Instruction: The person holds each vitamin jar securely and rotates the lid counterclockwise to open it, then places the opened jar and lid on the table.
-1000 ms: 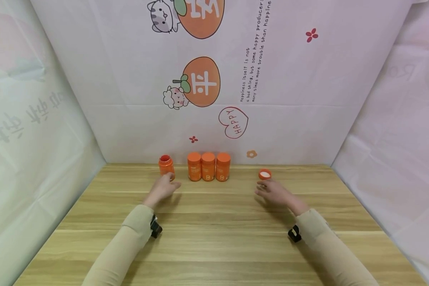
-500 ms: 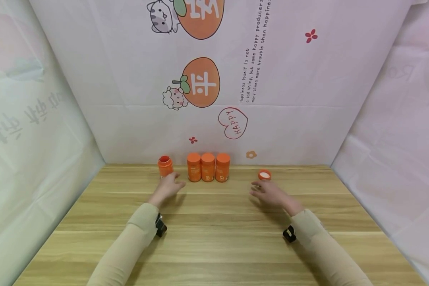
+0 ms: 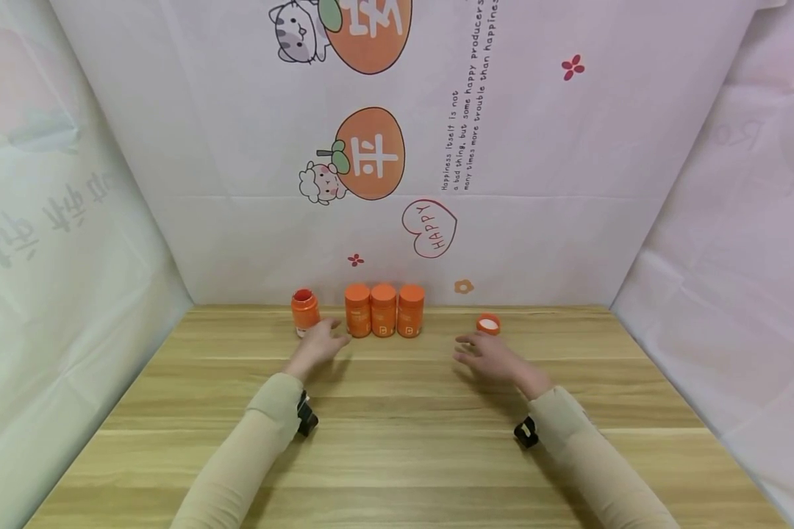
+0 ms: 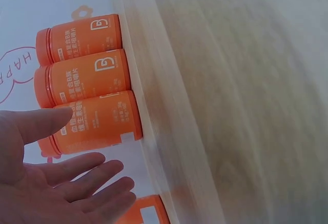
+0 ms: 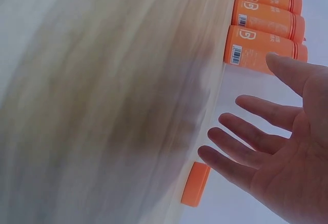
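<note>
Bottle [image 3: 305, 313], uncapped, stands partly hidden behind the left hand [image 3: 319, 345] — empty, relaxed, like the right hand [image 3: 491, 357] near the cap [image 3: 488, 324].

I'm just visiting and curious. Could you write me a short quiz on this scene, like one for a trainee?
1. How many capped orange jars stand side by side?
2. True or false: the loose lid is nearer the right hand than the left hand.
3. Where is the open jar? A) beyond the lid; B) amid the capped ones; C) left of the capped ones.

Key: 1. Three; 2. True; 3. C
</note>
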A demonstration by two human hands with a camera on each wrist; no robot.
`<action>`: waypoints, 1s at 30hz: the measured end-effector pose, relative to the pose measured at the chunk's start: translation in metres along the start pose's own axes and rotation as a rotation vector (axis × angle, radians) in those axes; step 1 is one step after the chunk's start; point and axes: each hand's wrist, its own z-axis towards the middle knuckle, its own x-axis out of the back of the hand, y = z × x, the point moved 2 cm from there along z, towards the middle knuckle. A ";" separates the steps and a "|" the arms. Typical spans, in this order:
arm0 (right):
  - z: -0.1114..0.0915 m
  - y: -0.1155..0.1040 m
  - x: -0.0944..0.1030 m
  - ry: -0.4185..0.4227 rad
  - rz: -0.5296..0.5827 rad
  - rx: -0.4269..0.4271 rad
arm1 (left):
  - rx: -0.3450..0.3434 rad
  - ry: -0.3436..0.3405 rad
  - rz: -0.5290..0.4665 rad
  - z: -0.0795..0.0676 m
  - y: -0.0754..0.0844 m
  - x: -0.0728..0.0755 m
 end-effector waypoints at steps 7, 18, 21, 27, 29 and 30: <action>0.002 -0.004 -0.003 -0.005 0.007 -0.002 | 0.023 -0.003 -0.007 0.007 0.000 -0.006; 0.010 -0.008 -0.011 0.011 -0.004 0.027 | 0.054 0.004 -0.024 0.017 -0.001 -0.008; 0.010 -0.011 -0.011 0.007 -0.001 0.028 | 0.059 0.011 -0.008 0.021 -0.001 -0.008; 0.012 -0.014 -0.012 0.002 0.004 0.043 | 0.069 0.017 -0.012 0.025 -0.002 -0.009; 0.013 -0.015 -0.013 0.002 0.008 0.040 | 0.065 0.019 -0.025 0.026 -0.002 -0.009; 0.013 -0.015 -0.013 0.004 0.004 0.042 | 0.060 0.019 -0.031 0.026 -0.002 -0.009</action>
